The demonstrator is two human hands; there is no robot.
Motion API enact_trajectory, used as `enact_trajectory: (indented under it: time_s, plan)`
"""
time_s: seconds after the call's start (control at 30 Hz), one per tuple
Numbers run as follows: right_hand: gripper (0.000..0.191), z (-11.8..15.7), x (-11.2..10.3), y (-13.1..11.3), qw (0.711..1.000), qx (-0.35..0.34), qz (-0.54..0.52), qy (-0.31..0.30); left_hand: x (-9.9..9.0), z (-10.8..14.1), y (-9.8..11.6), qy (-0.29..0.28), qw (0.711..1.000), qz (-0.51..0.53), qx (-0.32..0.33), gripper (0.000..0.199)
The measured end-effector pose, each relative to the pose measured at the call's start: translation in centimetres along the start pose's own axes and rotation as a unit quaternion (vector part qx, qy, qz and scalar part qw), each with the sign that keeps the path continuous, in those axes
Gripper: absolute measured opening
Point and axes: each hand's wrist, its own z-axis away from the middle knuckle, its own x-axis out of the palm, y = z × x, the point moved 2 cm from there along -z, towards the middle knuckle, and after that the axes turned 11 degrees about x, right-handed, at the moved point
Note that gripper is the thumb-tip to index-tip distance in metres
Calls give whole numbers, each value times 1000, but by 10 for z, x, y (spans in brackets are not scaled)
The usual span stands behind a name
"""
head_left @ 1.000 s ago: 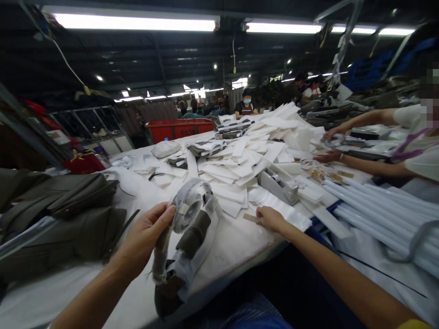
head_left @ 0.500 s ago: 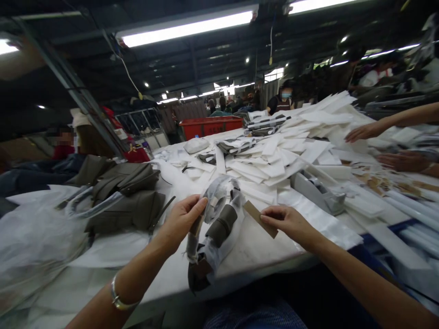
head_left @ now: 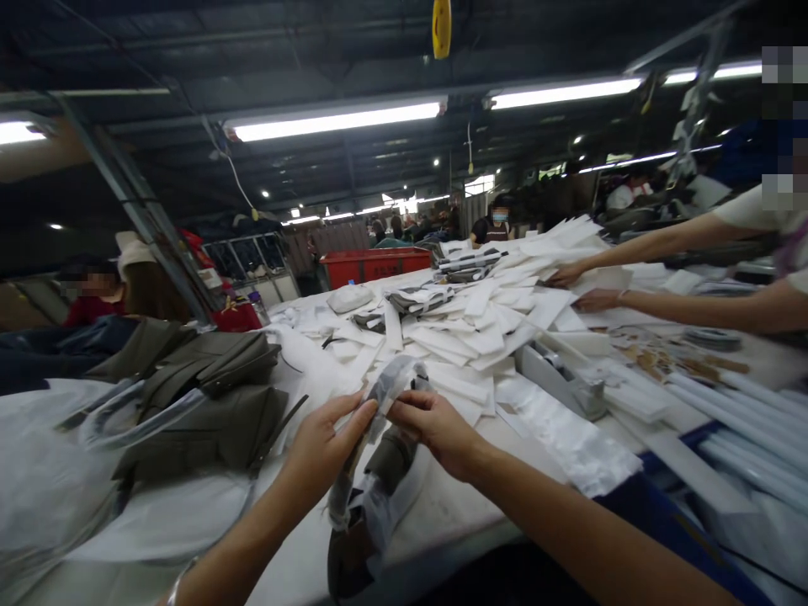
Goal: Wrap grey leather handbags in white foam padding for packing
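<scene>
My left hand (head_left: 334, 438) is closed around one side of a looped bag strap (head_left: 392, 383) wrapped in clear plastic, thumb on top. My right hand (head_left: 435, 425) meets it from the other side, its fingertips pinched at the strap's inner edge; the brown card strip seen there before is hidden. Below the hands, a rolled olive part (head_left: 390, 461) of the same strap sits in the plastic, and a dark end hangs over the table edge. To the left lie olive bags (head_left: 202, 412) with plastic-wrapped handles.
White foam sheets (head_left: 498, 311) are heaped across the table. A grey tape dispenser (head_left: 555, 379) stands right of my hands, beside a shiny white sheet (head_left: 568, 438). A co-worker's hands (head_left: 597, 299) reach into the heap from the right. Behind is a red bin (head_left: 372, 265).
My right hand has moved left with the brown card strip, up to the wrapped strap, and the strip is out of sight. The co-worker's hands have reached further into the foam sheets.
</scene>
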Motion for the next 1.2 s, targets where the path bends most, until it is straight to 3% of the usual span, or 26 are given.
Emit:
enact_trajectory:
  time_s: [0.1,0.17,0.4,0.53,0.6,0.67,0.73,0.8,0.93,1.03,1.2]
  plan:
    - [32,7,6,-3,994,42,-87,-46,-4,1,-8,-8,999,-43,27,35]
    - [34,13,7,-6,993,48,-92,-52,-4,2,-9,-9,996,-81,45,34]
    - [39,9,9,-10,999,13,33,35,7,4,5,-5,979,-184,84,35]
    - [35,6,12,-10,999,-4,18,49,12,4,-3,26,998,-61,16,35]
    - [34,5,13,-9,999,-6,11,49,14,4,-9,65,995,55,-53,54]
    - [33,4,13,-9,999,-5,18,51,16,3,-13,92,970,190,-119,89]
    - [32,3,11,-10,998,-3,29,50,20,2,-13,92,936,305,-148,103]
    - [32,3,8,-11,1000,2,19,25,21,1,-11,88,917,366,-134,88]
    - [41,9,3,-11,992,40,-95,-69,22,5,-10,113,920,356,-121,35]
    - [39,13,1,-5,988,34,-126,-85,22,7,-10,122,924,343,-119,30]
    - [33,14,11,7,998,-46,-38,-27,20,7,-3,118,949,282,-74,27]
